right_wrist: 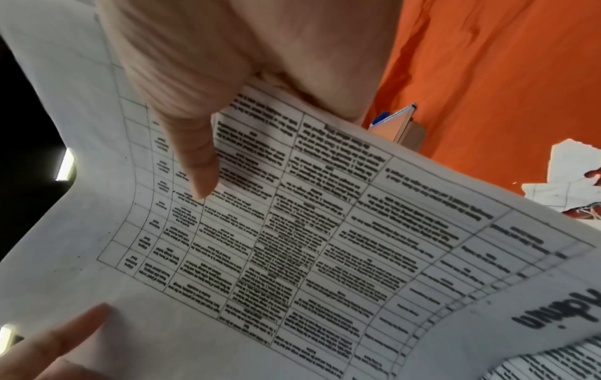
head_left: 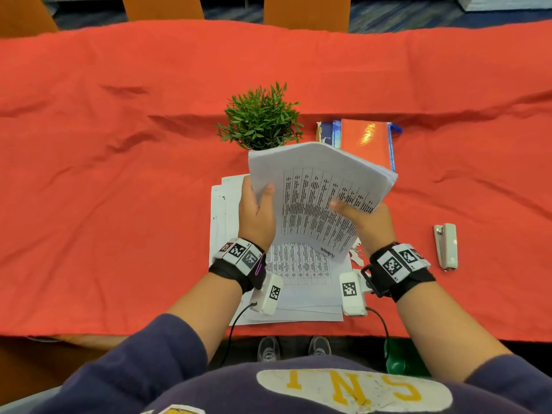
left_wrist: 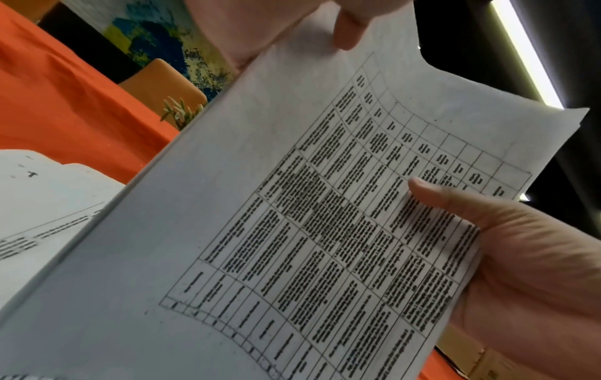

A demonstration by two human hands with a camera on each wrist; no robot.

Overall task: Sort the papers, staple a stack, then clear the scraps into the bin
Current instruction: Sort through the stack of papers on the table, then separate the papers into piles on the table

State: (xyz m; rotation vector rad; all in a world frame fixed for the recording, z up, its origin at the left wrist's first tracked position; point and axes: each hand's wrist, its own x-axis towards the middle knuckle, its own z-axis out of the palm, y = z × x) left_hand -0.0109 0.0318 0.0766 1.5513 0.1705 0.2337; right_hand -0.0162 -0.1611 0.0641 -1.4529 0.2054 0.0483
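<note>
Both hands hold a thick stack of printed papers (head_left: 316,192) tilted up above the table. My left hand (head_left: 257,210) grips its left edge, thumb on the top sheet. My right hand (head_left: 364,219) grips the right edge, thumb (right_wrist: 195,164) pressed on the printed table. The same stack (left_wrist: 292,218) fills the left wrist view, where the right hand's thumb (left_wrist: 432,192) shows. More loose papers (head_left: 298,279) lie flat on the table under the hands. A white stapler (head_left: 446,246) lies to the right. Small torn scraps (head_left: 357,255) sit by my right wrist.
A red cloth (head_left: 119,174) covers the table. A small green plant (head_left: 260,118) stands just beyond the stack, with an orange notebook (head_left: 367,141) on blue books to its right. Orange chairs (head_left: 161,7) stand at the far side. Something green (head_left: 397,360) stands on the floor.
</note>
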